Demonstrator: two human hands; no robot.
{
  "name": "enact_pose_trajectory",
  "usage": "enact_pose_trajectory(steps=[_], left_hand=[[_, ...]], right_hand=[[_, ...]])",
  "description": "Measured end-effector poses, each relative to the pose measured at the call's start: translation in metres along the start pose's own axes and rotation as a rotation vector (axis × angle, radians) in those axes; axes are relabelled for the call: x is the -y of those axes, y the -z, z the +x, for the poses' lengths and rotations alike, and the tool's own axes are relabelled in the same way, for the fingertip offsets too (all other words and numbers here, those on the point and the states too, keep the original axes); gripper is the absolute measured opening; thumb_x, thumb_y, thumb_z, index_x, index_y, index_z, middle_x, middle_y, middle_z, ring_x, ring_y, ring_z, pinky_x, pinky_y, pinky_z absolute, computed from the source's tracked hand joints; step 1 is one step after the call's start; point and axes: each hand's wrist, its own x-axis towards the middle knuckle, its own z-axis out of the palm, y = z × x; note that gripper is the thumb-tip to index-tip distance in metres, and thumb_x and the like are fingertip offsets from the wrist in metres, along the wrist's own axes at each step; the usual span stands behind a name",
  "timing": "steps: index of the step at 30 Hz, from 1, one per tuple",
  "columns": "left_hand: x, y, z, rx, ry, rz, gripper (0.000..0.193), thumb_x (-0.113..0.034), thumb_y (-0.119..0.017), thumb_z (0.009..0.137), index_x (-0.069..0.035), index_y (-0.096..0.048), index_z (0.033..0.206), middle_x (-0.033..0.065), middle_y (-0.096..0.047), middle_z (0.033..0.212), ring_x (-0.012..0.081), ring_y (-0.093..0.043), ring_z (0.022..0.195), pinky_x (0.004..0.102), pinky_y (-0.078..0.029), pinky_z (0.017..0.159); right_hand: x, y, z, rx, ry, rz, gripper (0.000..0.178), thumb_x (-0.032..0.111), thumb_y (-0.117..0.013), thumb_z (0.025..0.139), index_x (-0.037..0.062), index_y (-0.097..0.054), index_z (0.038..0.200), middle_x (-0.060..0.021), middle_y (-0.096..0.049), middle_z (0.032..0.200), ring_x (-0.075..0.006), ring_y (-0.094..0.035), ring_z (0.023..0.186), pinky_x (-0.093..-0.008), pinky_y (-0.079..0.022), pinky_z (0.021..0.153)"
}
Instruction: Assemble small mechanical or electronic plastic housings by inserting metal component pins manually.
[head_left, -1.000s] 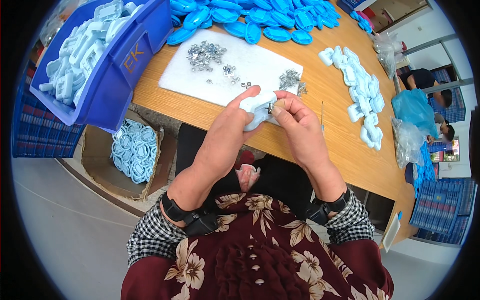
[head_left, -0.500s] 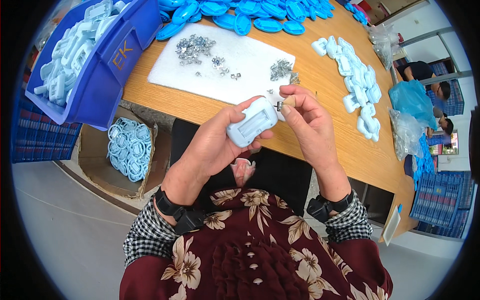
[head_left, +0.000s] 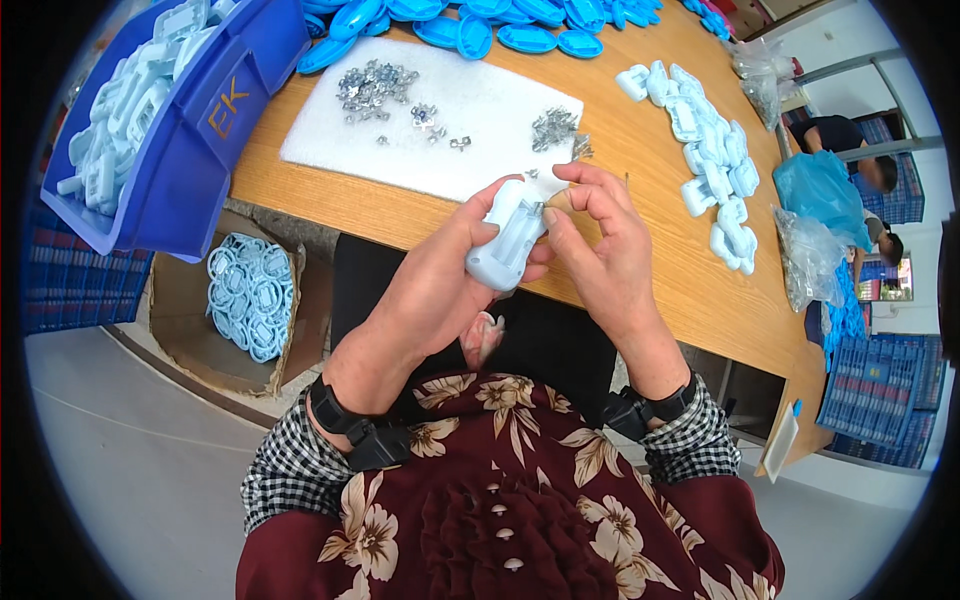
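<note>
My left hand [head_left: 440, 265] is closed round a light blue plastic housing [head_left: 497, 262], its recessed side turned up toward me. At the housing's far right end, my right hand [head_left: 600, 235] pinches a small metal clip [head_left: 541, 207] between thumb and forefinger. The clip meets the end of the recess; my fingertips partly cover it. Beyond my hands a white foam sheet [head_left: 330, 140] lies on the wooden table, bearing a heap of small metal clips [head_left: 375, 88] at left and a pile of thin metal pieces [head_left: 553, 128] at right.
A blue bin [head_left: 190, 150] of light blue housings stands at the left, above a cardboard box [head_left: 170, 310] of ring-shaped parts. Bright blue oval shells [head_left: 475, 38] line the far side. More light blue housings [head_left: 700, 135] lie at right. Two people work farther right.
My right hand has brought the metal clip left to the housing's recess. The housing has turned more upright in my left hand. The whole view has shifted slightly.
</note>
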Motion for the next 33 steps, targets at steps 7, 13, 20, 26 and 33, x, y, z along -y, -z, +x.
enact_pose_trajectory(steps=[7, 13, 20, 26, 33], left_hand=[[0.000, -0.008, -0.001, -0.021, 0.014, 0.073, 0.055, -0.013, -0.032, 0.102, -0.001, -0.024, 0.154, 0.0148, -0.050, 0.138, 0.0246, -0.056, 0.120, 0.0426, -0.049, 0.102], [0.000, -0.011, 0.001, -0.013, 0.033, 0.092, 0.054, -0.015, -0.033, 0.104, 0.000, -0.021, 0.155, 0.0144, -0.051, 0.134, 0.0235, -0.059, 0.115, 0.0399, -0.051, 0.099], [-0.002, -0.006, 0.005, -0.046, 0.100, 0.055, 0.050, -0.016, -0.031, 0.106, 0.001, -0.025, 0.153, 0.0179, -0.054, 0.130, 0.0266, -0.062, 0.109, 0.0394, -0.053, 0.096], [0.001, -0.006, 0.005, -0.075, 0.086, 0.052, 0.049, -0.019, -0.031, 0.107, 0.001, -0.028, 0.151, 0.0184, -0.054, 0.129, 0.0269, -0.063, 0.106, 0.0390, -0.053, 0.095], [0.005, -0.002, 0.008, -0.087, 0.078, 0.079, 0.049, -0.020, -0.032, 0.106, -0.001, -0.030, 0.151, 0.0128, -0.053, 0.128, 0.0196, -0.058, 0.107, 0.0338, -0.051, 0.090]], right_hand=[[-0.007, -0.007, 0.000, -0.014, -0.007, -0.064, 0.013, 0.008, -0.070, 0.082, 0.0031, -0.063, 0.091, -0.0170, -0.063, 0.115, -0.0370, -0.057, 0.108, -0.0442, -0.044, 0.093], [-0.004, -0.008, 0.003, -0.083, 0.155, -0.307, 0.016, 0.006, -0.072, 0.076, 0.0051, -0.063, 0.089, -0.0136, -0.064, 0.107, -0.0371, -0.057, 0.105, -0.0446, -0.045, 0.087], [-0.016, -0.008, 0.000, 0.001, -0.044, -0.096, 0.016, 0.010, -0.069, 0.082, 0.0006, -0.063, 0.094, -0.0168, -0.064, 0.104, -0.0385, -0.057, 0.102, -0.0452, -0.046, 0.088], [-0.012, -0.008, 0.001, -0.002, -0.057, -0.145, 0.015, 0.010, -0.069, 0.082, 0.0008, -0.064, 0.093, -0.0170, -0.064, 0.104, -0.0385, -0.058, 0.102, -0.0457, -0.045, 0.089], [0.007, -0.012, 0.000, -0.021, 0.213, -0.549, 0.017, 0.006, -0.072, 0.074, 0.0042, -0.065, 0.089, -0.0126, -0.066, 0.108, -0.0343, -0.059, 0.108, -0.0479, -0.041, 0.092]])
